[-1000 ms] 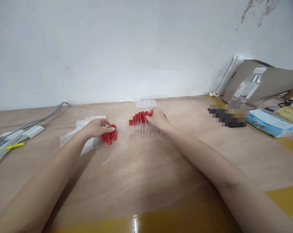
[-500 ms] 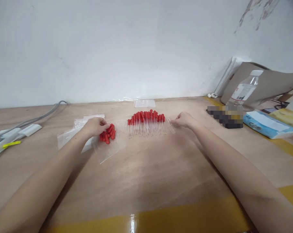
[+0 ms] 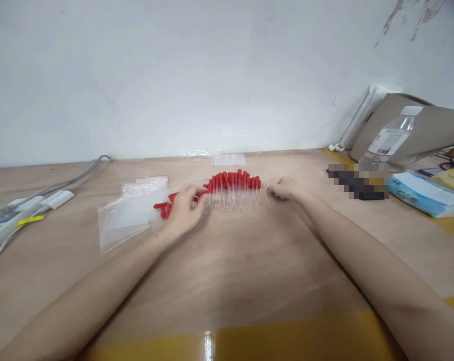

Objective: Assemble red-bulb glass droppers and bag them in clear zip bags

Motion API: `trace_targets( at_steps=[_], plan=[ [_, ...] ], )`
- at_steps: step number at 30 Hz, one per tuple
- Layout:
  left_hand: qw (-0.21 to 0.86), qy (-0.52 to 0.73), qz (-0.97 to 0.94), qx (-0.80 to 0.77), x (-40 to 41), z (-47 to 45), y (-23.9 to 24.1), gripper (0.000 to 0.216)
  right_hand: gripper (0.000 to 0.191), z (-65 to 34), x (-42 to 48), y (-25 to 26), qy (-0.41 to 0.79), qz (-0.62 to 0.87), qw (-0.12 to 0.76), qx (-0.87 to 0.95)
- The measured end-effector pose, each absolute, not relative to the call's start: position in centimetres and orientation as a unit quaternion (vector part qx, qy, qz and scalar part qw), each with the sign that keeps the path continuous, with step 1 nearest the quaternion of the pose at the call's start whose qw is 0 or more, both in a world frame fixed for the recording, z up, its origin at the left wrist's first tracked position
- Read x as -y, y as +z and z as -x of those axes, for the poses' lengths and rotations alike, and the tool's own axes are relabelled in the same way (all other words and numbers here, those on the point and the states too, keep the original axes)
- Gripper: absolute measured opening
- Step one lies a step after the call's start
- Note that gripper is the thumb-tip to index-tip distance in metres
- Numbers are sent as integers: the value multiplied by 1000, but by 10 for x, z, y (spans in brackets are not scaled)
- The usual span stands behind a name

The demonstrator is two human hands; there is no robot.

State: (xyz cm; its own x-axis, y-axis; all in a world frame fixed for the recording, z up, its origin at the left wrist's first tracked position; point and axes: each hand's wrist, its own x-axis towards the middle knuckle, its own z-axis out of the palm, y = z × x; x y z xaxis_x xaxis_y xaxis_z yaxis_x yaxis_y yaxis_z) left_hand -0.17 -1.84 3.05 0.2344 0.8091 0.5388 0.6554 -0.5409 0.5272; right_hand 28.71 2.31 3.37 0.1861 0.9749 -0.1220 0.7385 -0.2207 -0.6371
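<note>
The left forearm (image 3: 99, 296) is bare as far as it shows, smooth and slender, broadest toward the tabletop's (image 3: 227, 273) near edge and narrowing evenly to a slim wrist (image 3: 164, 236). The right forearm (image 3: 355, 250) is bare too, with a similar long taper, fuller toward that near edge. The left hand (image 3: 184, 213) and the right hand (image 3: 283, 189) are both uncovered, with slender fingers (image 3: 192, 190). The left hand is blurred, and the nails are too small to make out.
</note>
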Motion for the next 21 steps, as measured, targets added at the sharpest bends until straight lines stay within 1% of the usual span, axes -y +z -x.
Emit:
trace_targets(
  at_steps=[2,3,6,8,9,12,14,18,21],
  plan=[
    [149,382,-810,-420,36,-16,18,19,31,-288,-21,37,280,733,256,564],
    [174,369,-812,-418,41,-21,14,18,29,-288,-20,40,290,722,281,561],
    [223,352,-806,-420,43,-23,6,15,20,-282,-12,45,326,627,395,588],
    [242,363,-797,-418,38,-20,3,14,11,-273,-4,43,310,543,460,630],
    [249,369,-793,-417,35,-18,1,14,10,-267,2,40,281,511,470,662],
    [254,373,-788,-418,29,-16,-2,15,16,-249,20,23,180,432,451,760],
    [255,376,-786,-420,29,-15,-4,17,18,-239,30,10,143,393,441,795],
    [267,377,-783,-417,29,-16,-5,20,18,-232,41,-4,120,361,439,814],
    [274,382,-780,-413,28,-16,-4,19,19,-231,42,-5,114,352,418,830]
  ],
)
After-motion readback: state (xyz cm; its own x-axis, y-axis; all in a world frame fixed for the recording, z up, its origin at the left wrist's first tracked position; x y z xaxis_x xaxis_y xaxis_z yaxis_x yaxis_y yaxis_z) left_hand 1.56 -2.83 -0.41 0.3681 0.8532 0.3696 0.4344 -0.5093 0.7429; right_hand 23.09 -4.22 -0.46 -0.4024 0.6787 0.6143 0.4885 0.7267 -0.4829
